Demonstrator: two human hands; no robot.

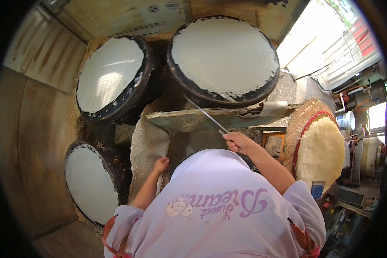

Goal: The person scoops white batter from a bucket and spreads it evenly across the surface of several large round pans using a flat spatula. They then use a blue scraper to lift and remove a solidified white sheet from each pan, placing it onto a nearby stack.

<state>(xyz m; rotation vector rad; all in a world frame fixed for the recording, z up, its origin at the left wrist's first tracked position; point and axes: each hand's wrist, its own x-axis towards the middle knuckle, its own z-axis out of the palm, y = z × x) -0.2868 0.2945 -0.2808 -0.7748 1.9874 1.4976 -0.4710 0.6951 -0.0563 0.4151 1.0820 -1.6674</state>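
My right hand (239, 143) is closed around the end of a thin metal rod (209, 115), which slants up and left to the near rim of a large round griddle pan (224, 58) coated in a white layer. My left hand (161, 164), fingers curled and with nothing visible in it, hangs beside a rough pale ledge (147, 151). Two more round dark-rimmed pans with white layers lie on the left, one at the upper left (111, 72) and one at the lower left (91, 183).
A worn board (196, 120) lies between me and the large pan, with a pale roll (273, 108) on its right end. Right of me, a stack of pale round sheets (319, 151) rests on a woven mat (293, 135). A white bucket (346, 120) stands beyond; metal panels (45, 48) wall the left.
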